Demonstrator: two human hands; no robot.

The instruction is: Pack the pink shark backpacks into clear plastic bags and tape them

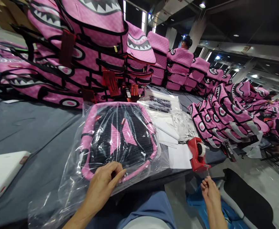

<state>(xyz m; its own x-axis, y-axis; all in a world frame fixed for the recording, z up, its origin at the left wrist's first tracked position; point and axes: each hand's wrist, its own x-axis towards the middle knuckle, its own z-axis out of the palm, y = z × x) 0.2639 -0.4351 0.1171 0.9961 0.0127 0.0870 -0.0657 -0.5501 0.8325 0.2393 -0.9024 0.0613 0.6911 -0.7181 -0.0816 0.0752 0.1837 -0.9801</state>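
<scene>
A pink and black backpack (98,140) lies flat inside a clear plastic bag (70,171), its black back panel facing up. My left hand (107,178) rests at the backpack's near edge, fingers curled and closed on the plastic. Off to the right, my right hand (210,190) pinches the end of a strip of clear tape (208,172). That strip runs up to the red tape dispenser (196,156) at the table's front edge.
Pink shark-mouth backpacks (89,57) are piled behind the bag, more (222,114) at the right. White papers (180,157) and clear packets (183,122) lie beside the dispenser. A white device (4,171) sits at left; a black-topped seat (248,194) stands right. Another person is in the background.
</scene>
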